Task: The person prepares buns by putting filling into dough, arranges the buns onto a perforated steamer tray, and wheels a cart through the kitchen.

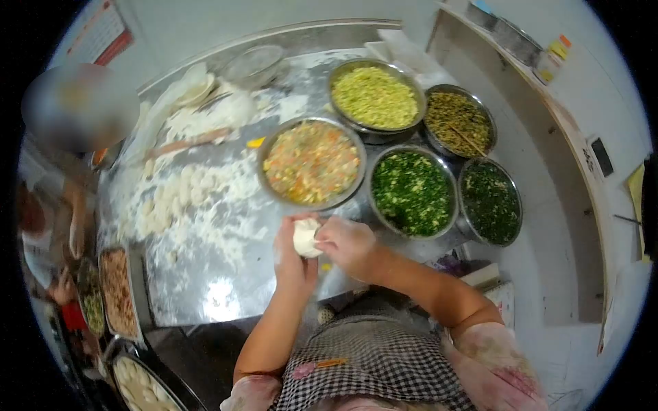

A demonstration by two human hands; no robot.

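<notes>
A round white dough bun (306,240) sits between my two hands, over the near edge of the metal table. My left hand (290,255) cups it from the left and below. The fingers of my right hand (348,245) pinch the bun's edge from the right. Whether filling lies inside is hidden. Just beyond my hands stands a steel bowl of orange, yellow and pale chopped filling (312,164). A bowl of chopped green filling (413,193) is close to the right of it.
More bowls hold yellow filling (375,97), brownish filling (458,122) and dark green filling (489,202). A rolling pin (188,142) and small dough pieces (179,195) lie on the floured table. Another person (55,212) stands at left. A pan of buns (140,383) is at lower left.
</notes>
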